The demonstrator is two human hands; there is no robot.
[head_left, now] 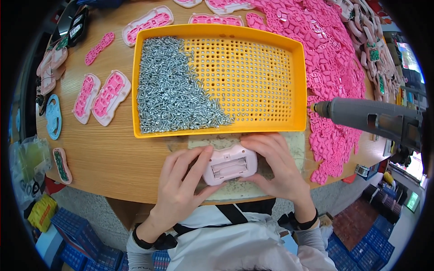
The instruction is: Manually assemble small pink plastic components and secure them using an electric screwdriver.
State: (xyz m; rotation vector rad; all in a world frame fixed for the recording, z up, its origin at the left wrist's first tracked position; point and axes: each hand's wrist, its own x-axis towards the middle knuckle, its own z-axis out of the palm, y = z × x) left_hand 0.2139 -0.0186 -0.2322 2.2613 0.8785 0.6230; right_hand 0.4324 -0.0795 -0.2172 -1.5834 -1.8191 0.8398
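The largest thing is the wooden table point(122, 167), on which the yellow tray point(253, 81) sits within easy reach of both hands; right of the tray spreads a heap of bright pink plastic parts point(330, 58), probably piled loose because they are many and alike; below the tray's near wall lies a pale, stained mat point(235, 192), likely there to protect the work and give it a steady spot.

Just right of the tray is a grey power driver point(375, 113), its tip toward the tray wall, presumably so that it comes quickly to hand; whether it hangs or rests, I cannot tell.

Below the tray, the left hand point(181, 189) is closed lightly on the left end of a pale pink casing point(229, 165), fingertips at the top corner and thumb along the lower edge; the right hand point(278, 174) pinches the opposite end the same way; this two-ended grip seems meant to keep the casing level and its open battery compartment facing up and uncovered.

Left of the tray lie two pink-filled shells point(110, 97), side by side; smallest are the silvery screws point(169, 90), heaped in the tray's left part, leaving much of its perforated floor bare, perhaps for sorting.
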